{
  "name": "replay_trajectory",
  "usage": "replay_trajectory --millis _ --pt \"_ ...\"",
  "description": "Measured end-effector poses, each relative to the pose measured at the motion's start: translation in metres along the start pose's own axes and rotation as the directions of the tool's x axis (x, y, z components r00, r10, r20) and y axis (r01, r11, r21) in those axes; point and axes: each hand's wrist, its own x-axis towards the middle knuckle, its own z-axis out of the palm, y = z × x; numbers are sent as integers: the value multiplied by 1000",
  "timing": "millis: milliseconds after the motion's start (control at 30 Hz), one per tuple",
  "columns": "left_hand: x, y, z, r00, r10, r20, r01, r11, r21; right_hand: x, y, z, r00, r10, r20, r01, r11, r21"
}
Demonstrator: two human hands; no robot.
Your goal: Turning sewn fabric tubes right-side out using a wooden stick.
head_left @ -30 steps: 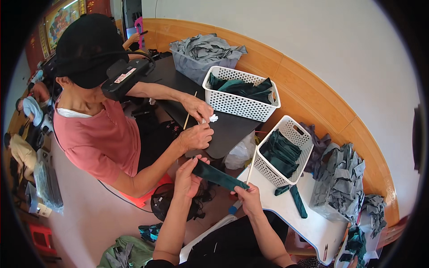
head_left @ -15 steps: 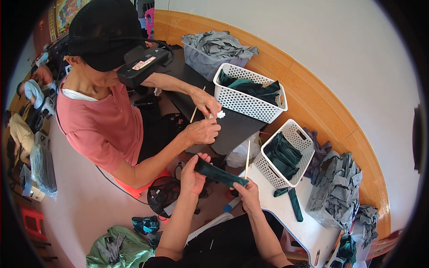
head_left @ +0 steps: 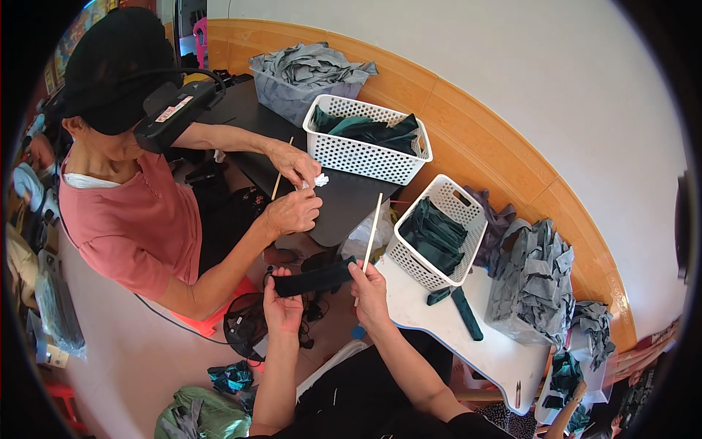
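Observation:
Between my two hands a dark green velvet strip [head_left: 313, 280] is stretched almost level. Its left end lies in my left hand [head_left: 283, 309], palm up with the thumb and fingers closed on the cloth. My right hand [head_left: 371, 294] pinches the other end and also holds a slim pale stick [head_left: 373, 233] that points upward. Beyond my right hand, a white perforated basket [head_left: 417, 265] on the white table [head_left: 409, 298] holds several folded dark green velvet pieces [head_left: 433, 235]. Another green strip [head_left: 466, 314] lies on the table beside the basket.
Left of me a co-worker in a pink top [head_left: 121, 212] works a small white piece [head_left: 320, 180] at a black table [head_left: 344, 212]. A second white basket [head_left: 369, 162] and a bin of grey cloth [head_left: 307, 80] stand there. Grey fabric [head_left: 537, 274] and snips [head_left: 518, 394] are at right.
My hands and the strip have shifted left and up in view, and the strip has turned from slanting down rightward to nearly level. The whole scene has slid left as my head turned.

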Motion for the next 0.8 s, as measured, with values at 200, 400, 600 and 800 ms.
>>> replay_trajectory --millis 200,400,600,800 --pt "-1 1 -2 998 39 52 -41 999 21 4 3 2 996 -72 -48 72 997 9" --pt "-4 -4 -5 996 66 58 -70 995 70 8 1 3 996 -31 -82 38 995 87" --pt "-8 -11 -6 986 89 142 -121 966 230 10 -4 5 986 -159 -59 161 987 29" --pt "-7 -16 -11 996 51 78 -67 973 219 19 -1 8 945 -327 -25 326 945 -27"
